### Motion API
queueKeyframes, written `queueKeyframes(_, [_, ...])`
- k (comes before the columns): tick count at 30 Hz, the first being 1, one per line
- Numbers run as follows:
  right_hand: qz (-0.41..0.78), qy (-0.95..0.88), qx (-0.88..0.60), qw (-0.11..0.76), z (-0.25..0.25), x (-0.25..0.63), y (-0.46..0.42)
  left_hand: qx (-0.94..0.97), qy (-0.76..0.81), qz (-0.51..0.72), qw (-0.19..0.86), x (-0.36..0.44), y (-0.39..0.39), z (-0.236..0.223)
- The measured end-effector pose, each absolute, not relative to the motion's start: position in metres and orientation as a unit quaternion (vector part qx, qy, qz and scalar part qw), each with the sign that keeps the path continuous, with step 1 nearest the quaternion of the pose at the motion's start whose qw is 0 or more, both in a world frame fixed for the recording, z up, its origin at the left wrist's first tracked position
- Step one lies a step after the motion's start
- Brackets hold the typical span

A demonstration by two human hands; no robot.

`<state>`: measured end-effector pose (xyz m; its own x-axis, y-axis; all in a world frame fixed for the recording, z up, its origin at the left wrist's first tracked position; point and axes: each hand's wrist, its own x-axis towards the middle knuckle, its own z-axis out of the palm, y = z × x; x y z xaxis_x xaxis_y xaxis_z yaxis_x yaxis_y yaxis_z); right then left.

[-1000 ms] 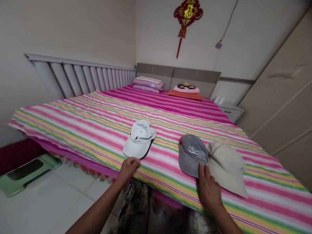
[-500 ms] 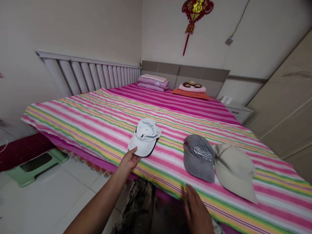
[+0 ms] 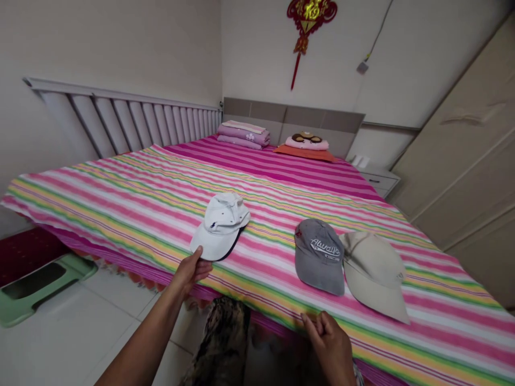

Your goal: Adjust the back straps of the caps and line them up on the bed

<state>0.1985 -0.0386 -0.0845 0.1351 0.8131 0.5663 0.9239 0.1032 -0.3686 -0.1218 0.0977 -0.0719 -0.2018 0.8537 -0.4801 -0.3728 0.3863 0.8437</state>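
The white cap (image 3: 221, 220) lies upright on the striped cover (image 3: 120, 203), left of the gray cap (image 3: 319, 257) and well apart from it, with its brim (image 3: 209, 244) towards our near side. We have that brim by its near left edge in our left hand (image 3: 191, 271), the thumb on top and the fingers at the rim. We judge this to be a handling step, the cap being steadied or adjusted where it lies. Our right hand (image 3: 332, 343) is at the near edge of the cover, fingers partly curled, away from every cap; we cannot tell whether it pinches the cloth. To the right, the beige cap (image 3: 376, 273) sits just beside the gray one. From this hold, any shift of the cap calls for a light, level pull, so that its soft top doesn't fold.
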Motion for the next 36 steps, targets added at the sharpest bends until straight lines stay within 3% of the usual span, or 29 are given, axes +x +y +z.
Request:
queueKeyframes(3, [-0.108, -0.664, -0.647, 0.358, -0.092, 0.199, -0.038, 0.251, 0.616, 0.489, 0.564, -0.123, 0.091, -0.070])
queueKeyframes(12, [-0.078, -0.747, -0.581, 0.314, -0.121, 0.173, -0.048, 0.173, 0.568, 0.588, 0.549, -0.109, 0.094, -0.060])
queueKeyframes(21, [0.039, -0.748, -0.606, 0.269, -0.127, 0.167, -0.048, 0.177, 0.506, 0.662, 0.524, -0.107, 0.096, -0.037])
queueKeyframes(29, [0.338, -0.643, -0.584, 0.362, -0.100, 0.158, -0.036, 0.252, 0.254, 0.683, 0.637, -0.087, 0.094, -0.022])
queueKeyframes(36, [0.675, -0.376, -0.343, 0.534, -0.038, 0.161, 0.014, 0.236, 0.149, 0.578, 0.767, -0.044, 0.043, -0.057])
